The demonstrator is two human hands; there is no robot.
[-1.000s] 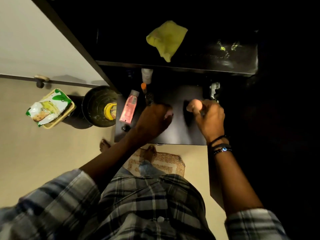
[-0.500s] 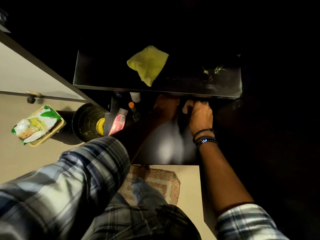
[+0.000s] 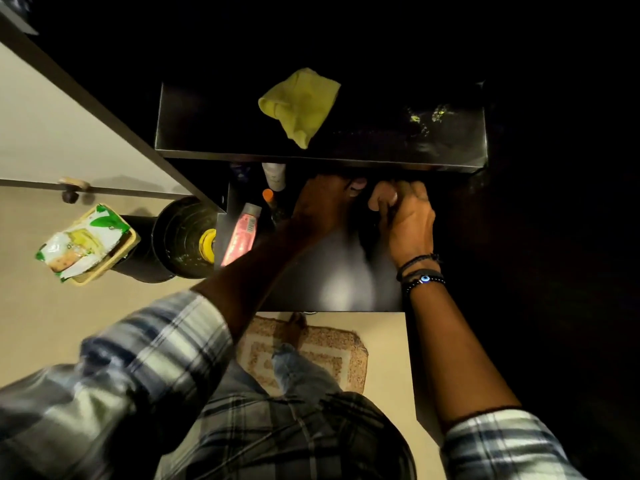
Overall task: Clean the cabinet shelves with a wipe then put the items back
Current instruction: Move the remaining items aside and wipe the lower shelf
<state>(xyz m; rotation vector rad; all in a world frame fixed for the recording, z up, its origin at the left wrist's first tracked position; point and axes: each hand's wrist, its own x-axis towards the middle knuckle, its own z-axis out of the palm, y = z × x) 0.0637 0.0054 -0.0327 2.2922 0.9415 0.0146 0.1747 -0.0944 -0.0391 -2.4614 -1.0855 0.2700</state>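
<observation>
Crumpled yellow cloth wipe (image 3: 300, 105) lies on dark upper cabinet shelf (image 3: 450, 147), unheld. Left hand (image 3: 323, 202) and right hand (image 3: 405, 216) curled beneath shelf edge; contents indiscernible. Advise seating items fully back, clear of pink bottle (image 3: 240, 233).

Cloth (image 3: 300, 105) on upper shelf (image 3: 381, 147); bottles (image 3: 242, 233) on lower shelf (image 3: 332, 289) left; bin (image 3: 180, 237) further left; mat (image 3: 332, 351) near.

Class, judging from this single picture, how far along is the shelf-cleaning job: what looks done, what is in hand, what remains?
Done: the upper shelf is bare apart from the yellow cloth lying on it. In hand: the left hand and right hand reach under that shelf; what they hold is hidden. Left: the pink bottle and white bottle remain on the lower shelf.
</observation>
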